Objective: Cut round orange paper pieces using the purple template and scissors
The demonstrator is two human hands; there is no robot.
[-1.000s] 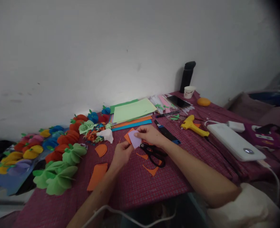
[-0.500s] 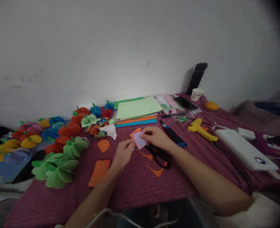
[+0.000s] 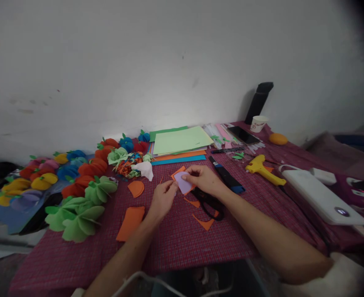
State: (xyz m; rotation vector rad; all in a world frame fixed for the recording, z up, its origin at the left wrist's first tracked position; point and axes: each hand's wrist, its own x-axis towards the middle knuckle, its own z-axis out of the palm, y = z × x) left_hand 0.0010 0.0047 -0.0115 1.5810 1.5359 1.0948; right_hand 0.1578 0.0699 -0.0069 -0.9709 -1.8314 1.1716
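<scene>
My right hand pinches a small purple paper piece laid over orange paper, thumb on top. At the left edge of these papers, my left hand has its thumb and fingertips pressed together on them. Black-handled scissors lie on the cloth under my right hand, their blades partly hidden. Orange paper scraps are nearby. Left of my left hand lie a rounded orange paper piece and a stack of orange rectangles.
Paper pumpkins and green paper shapes crowd the left side. Coloured sheets are stacked at the back. To the right are a box cutter, yellow glue gun, white power bank, phone and paper cup.
My left fingertips have come onto the left edge of the papers, and the purple piece has tilted slightly. The whole view has shifted a little.
</scene>
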